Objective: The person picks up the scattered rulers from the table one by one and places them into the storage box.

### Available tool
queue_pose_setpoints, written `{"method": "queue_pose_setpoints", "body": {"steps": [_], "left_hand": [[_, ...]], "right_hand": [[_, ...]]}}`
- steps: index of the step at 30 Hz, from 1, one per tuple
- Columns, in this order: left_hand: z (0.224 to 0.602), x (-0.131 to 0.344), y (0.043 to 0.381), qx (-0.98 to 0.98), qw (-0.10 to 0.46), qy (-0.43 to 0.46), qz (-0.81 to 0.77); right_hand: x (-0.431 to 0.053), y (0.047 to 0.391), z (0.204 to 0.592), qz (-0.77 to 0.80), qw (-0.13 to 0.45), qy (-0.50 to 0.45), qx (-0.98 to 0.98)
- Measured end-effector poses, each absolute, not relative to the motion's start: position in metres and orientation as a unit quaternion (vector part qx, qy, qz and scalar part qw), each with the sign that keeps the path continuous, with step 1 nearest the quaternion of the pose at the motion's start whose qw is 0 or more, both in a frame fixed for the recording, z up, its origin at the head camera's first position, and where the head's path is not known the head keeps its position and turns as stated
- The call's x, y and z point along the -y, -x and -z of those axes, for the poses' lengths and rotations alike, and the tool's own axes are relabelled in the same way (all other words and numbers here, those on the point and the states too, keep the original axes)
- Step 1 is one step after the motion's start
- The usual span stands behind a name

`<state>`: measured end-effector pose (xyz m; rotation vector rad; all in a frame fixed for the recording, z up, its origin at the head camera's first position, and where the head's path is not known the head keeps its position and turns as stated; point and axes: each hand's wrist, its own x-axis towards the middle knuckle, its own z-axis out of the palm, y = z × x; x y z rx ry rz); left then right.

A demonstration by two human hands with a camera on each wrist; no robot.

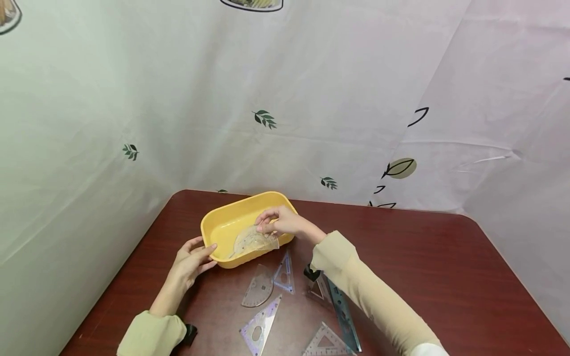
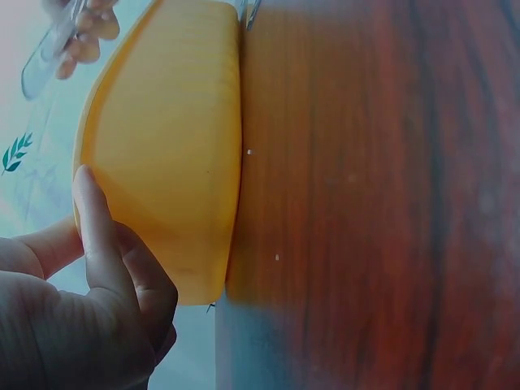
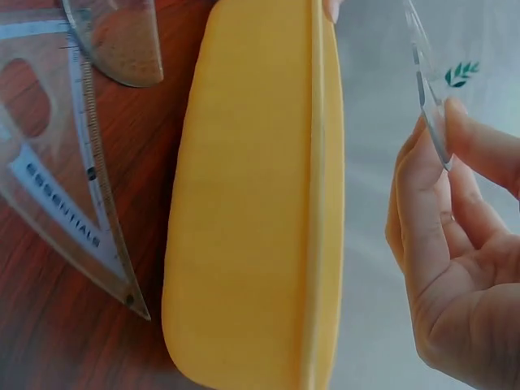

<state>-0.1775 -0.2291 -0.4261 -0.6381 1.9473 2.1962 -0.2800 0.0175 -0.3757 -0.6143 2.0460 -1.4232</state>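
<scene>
My left hand grips the near left corner of a yellow plastic tray, thumb over the rim and fingers outside. The left wrist view shows this grip on the tray's wall from outside. Between thumb and fingertips, my right hand pinches a clear protractor by its edge. In the head view it overlaps the tray's inside; the right wrist view shows the clear piece edge-on, above rim height. Whether it touches the tray cannot be told.
Near the tray's front lie another clear protractor, a small blue-marked set square and a purple-marked one. Farther right are a dark teal ruler, a clear set square and another piece partly under the right sleeve. A patterned cloth hangs behind the table.
</scene>
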Motion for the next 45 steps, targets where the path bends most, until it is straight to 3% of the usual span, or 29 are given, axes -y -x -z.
{"method": "queue_pose_setpoints", "body": {"steps": [21,31,45], "left_hand": [[0.427,0.229,0.178,-0.645,0.067,0.214,-0.731],[0.427,0.228,0.178,-0.645,0.067,0.215,-0.731],[0.427,0.228,0.178,-0.643,0.065,0.213,-0.732]], "right_hand": [[-0.001,0.303,0.402,0.594,0.261,0.074,-0.757],[0.003,0.307,0.414,0.557,0.258,0.087,-0.785],[0.009,0.302,0.416,0.449,0.210,0.121,-0.860]]}}
